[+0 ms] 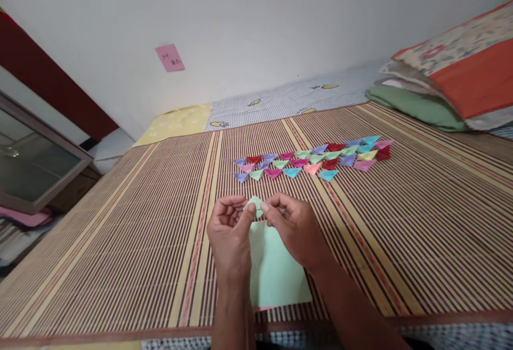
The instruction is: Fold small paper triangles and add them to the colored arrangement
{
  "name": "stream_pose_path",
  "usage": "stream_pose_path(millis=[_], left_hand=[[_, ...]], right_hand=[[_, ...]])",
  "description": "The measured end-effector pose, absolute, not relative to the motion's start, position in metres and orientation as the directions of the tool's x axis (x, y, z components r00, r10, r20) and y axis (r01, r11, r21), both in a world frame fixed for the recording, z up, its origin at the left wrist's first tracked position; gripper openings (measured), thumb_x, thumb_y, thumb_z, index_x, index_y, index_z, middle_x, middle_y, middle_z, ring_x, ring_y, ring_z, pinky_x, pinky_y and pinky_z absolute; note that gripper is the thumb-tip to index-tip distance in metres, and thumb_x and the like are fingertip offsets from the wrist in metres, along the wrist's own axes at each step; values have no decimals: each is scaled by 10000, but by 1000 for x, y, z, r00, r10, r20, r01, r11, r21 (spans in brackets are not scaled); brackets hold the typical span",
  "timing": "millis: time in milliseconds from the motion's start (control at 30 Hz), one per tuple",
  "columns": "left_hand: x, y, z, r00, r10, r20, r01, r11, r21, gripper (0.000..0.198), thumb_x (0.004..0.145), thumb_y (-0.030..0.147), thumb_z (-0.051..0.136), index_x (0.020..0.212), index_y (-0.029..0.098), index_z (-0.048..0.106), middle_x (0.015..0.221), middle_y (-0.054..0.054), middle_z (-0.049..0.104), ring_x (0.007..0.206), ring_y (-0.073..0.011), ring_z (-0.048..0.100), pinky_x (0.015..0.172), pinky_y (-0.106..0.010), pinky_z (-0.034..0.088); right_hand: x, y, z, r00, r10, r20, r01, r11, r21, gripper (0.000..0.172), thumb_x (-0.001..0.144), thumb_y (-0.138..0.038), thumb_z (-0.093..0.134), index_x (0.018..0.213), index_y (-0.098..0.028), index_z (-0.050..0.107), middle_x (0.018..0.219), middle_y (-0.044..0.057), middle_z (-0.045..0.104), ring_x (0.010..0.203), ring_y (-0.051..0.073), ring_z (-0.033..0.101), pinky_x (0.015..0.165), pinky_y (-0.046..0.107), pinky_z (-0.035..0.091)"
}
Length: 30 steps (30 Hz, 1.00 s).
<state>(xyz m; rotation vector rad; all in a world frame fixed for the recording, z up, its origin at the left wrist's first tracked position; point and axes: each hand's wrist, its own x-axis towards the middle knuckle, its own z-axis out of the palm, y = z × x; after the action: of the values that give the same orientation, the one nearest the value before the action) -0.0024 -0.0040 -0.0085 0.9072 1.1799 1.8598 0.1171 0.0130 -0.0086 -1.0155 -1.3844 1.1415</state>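
Observation:
My left hand [229, 228] and my right hand [292, 222] meet above the striped bamboo mat [120, 243], both pinching a small light-green folded paper piece [255, 204] between thumbs and fingertips. Under my hands lies a flat sheet of light-green paper [276, 272], with a pink edge showing beneath it. Beyond my hands, several small folded paper triangles [310, 158] in red, pink, purple, green and blue lie in rows on the mat.
A stack of pillows and folded bedding [449, 77] sits at the far right. A pink note [170, 57] is stuck on the white wall. A grey-framed glass panel [32, 157] stands at the left beside the bed edge.

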Motion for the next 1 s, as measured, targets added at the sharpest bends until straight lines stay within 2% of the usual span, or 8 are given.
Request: stream_pose_path(millis=[200,400,533,767,867,1000], left_hand=[[2,-5,-9,-494,853,166,-203,-299,932,247,693,166,871,858,170,686,784,6,686,717,-98,653,670,-183,537],[4,-4,-10,-436,894,104,-307,-257,916,229,714,167,863,859,169,686,769,9,682,696,-86,637,661,-176,527],[5,-4,-11,-448,889,90,-346,-266,900,239,704,162,870,852,171,682,775,9,685,714,-88,646,680,-179,531],[10,-4,-12,-484,866,127,-280,-291,915,256,694,172,879,861,179,685,776,20,686,711,-85,645,690,-179,523],[8,-4,-10,-400,915,61,-322,-202,925,253,688,215,883,861,161,705,760,6,692,694,-98,637,676,-196,517],[3,-5,-8,-288,957,15,-306,-107,946,173,749,268,836,769,147,714,675,7,659,628,-99,587,634,-207,474]], right_hand=[[117,13,-7,-93,973,213,61,219,-974,210,909,-319,577,760,-179,623,593,-34,554,549,128,526,529,239,398],[118,11,-4,-64,960,273,139,280,-950,234,919,-310,557,730,-181,602,584,-34,542,523,117,483,516,238,362],[118,11,-5,-62,957,282,122,288,-950,216,924,-306,556,754,-180,604,593,-38,541,526,113,480,516,232,362],[120,11,-8,-101,967,232,106,242,-964,248,924,-355,580,761,-173,619,621,-25,560,553,121,501,515,234,367],[122,12,-7,-66,964,257,132,264,-956,254,931,-344,570,740,-180,608,600,-36,532,540,116,470,516,237,353],[125,12,-6,-73,964,257,124,264,-956,245,934,-334,569,748,-183,619,601,-37,527,557,121,472,535,243,358]])
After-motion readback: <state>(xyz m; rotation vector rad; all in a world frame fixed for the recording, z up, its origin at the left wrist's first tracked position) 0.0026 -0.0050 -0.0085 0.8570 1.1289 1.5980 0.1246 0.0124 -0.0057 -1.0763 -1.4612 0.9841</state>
